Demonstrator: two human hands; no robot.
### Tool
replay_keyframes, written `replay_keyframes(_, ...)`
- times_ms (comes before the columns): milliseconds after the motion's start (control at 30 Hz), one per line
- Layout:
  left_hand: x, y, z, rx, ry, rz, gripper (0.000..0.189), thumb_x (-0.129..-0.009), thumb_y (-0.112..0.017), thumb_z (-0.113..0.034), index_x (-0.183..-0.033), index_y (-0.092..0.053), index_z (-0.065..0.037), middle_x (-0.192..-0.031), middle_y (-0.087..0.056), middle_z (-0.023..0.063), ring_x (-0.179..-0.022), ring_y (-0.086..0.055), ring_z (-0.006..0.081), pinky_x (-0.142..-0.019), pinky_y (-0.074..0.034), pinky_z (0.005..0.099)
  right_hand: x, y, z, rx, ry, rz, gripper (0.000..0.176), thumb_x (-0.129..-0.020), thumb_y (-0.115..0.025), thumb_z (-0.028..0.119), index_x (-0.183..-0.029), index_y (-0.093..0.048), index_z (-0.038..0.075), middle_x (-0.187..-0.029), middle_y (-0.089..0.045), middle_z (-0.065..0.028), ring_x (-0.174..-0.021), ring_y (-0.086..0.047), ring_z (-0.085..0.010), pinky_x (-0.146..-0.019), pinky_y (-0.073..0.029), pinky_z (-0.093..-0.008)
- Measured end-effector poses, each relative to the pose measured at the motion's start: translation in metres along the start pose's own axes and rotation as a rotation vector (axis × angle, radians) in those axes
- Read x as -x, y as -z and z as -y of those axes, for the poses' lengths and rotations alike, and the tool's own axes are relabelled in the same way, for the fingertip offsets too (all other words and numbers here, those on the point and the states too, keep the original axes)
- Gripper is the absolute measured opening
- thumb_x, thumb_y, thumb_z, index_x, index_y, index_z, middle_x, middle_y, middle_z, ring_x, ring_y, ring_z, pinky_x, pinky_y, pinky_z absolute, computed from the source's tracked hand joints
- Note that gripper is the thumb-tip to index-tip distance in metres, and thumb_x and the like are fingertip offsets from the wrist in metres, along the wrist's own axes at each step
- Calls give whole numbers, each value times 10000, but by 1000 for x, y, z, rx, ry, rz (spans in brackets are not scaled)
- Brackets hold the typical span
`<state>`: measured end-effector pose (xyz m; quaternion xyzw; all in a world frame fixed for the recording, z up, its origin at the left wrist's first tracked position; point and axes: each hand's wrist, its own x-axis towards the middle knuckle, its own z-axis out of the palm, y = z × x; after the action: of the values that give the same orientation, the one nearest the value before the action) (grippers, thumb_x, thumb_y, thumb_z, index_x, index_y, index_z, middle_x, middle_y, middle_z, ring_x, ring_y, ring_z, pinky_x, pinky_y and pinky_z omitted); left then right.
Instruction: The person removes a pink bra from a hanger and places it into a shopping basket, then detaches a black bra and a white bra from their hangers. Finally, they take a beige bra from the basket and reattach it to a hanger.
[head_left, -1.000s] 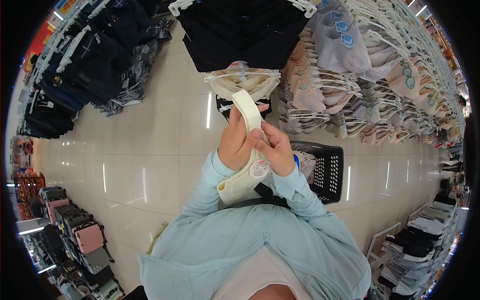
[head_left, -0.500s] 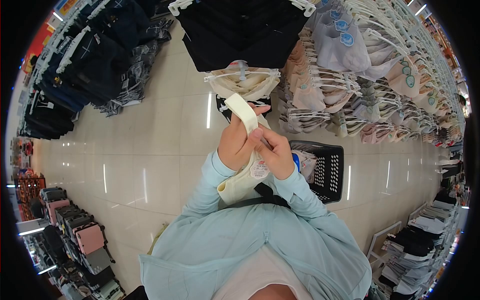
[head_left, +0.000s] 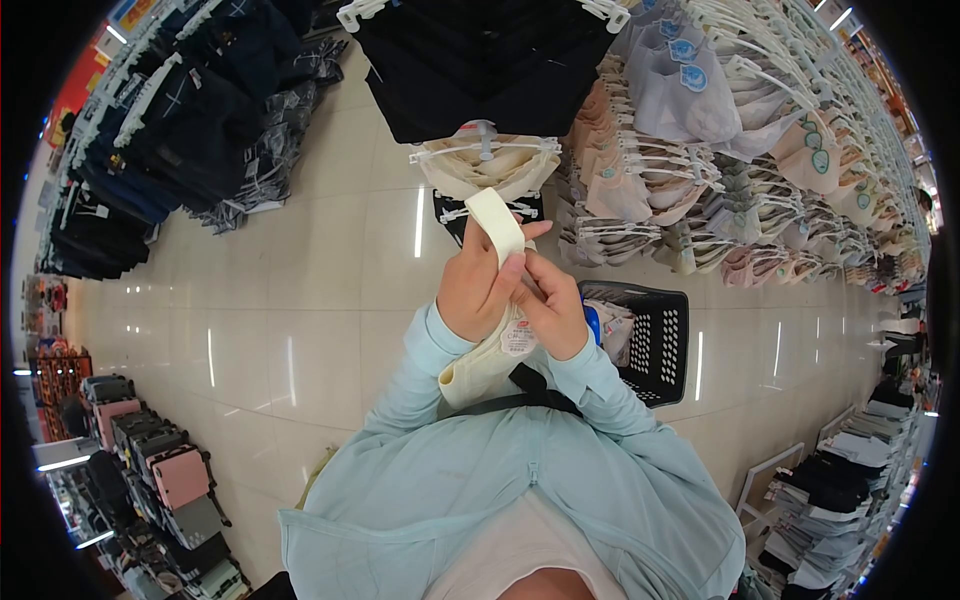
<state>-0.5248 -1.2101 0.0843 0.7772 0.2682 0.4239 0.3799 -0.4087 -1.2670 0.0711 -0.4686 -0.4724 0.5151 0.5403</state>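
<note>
A pale yellow undergarment (head_left: 482, 368) with a round printed label (head_left: 518, 338) is held in front of my chest. Its wide band (head_left: 495, 222) sticks up above my fingers and bends over at the top. My left hand (head_left: 468, 295) is closed around the band from the left, with the thumb pressed on the fabric. From the right, my right hand (head_left: 558, 312) pinches the same garment just below, fingertips close to the left thumb. The garment's lower end hangs folded between my forearms; part of it is hidden behind my hands.
Black garments (head_left: 490, 70) hang straight ahead, with cream undergarments (head_left: 490, 165) below them. Racks of pale bras (head_left: 690, 110) line the right. A black shopping basket (head_left: 660, 345) with packaged goods stands beside my right arm. Dark clothes (head_left: 190, 130) hang left; suitcases (head_left: 180, 475) stand lower left.
The upright band has shifted slightly right and now bends over more, its face turned more to me. The garment's lower end has turned a little. Both hands keep their hold.
</note>
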Motion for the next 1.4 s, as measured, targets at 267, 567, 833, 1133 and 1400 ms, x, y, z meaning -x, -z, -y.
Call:
replay_keyframes(267,-1,-1,2,-27,-4,69,377,-874,-290,-188,-1058,-558,4,-1132,-402,173,-1037,-411,288,-893,-338,351,-9,9,5,261,396,35,321,-816,-438,122,-1097,-449,-33,-1075,-427,-147,-960,-440,-241,-800,-370,-300)
replay_keyframes(567,-2,7,0,-28,-59,75,390,-887,-263,-188,-1101,-530,-2,-1198,-370,162,-1099,-364,283,-954,-268,343,-14,3,-5,269,360,29,240,-862,-415,120,-1053,-476,-13,-932,-517,-163,-821,-514,-287,-724,-407,-302)
replay_keyframes(833,-4,19,-3,537,127,205,536,-915,-230,-398,-1119,-489,25,-1177,-423,135,-1079,-410,245,-946,-286,345,-11,-7,-3,467,401,-142,98,-828,-468,46,-900,-513,-3,-682,-524,-176,-612,-516,-349,-552,-417,-335)
replay_keyframes(1133,2,13,14,723,74,249,485,-903,-325,-410,-1101,-466,9,-1171,-428,146,-1079,-416,238,-934,-298,356,-5,-7,-5,413,342,-135,246,-857,-455,84,-1079,-493,-17,-826,-580,-175,-722,-583,-303,-642,-450,-299)
replay_keyframes(1400,1,6,4,821,148,216,448,-901,-345,-399,-1068,-454,2,-1146,-435,126,-1051,-419,207,-920,-308,329,0,-3,-5,394,273,-121,312,-872,-442,124,-1148,-456,-21,-841,-578,-182,-724,-584,-286,-654,-448,-295)
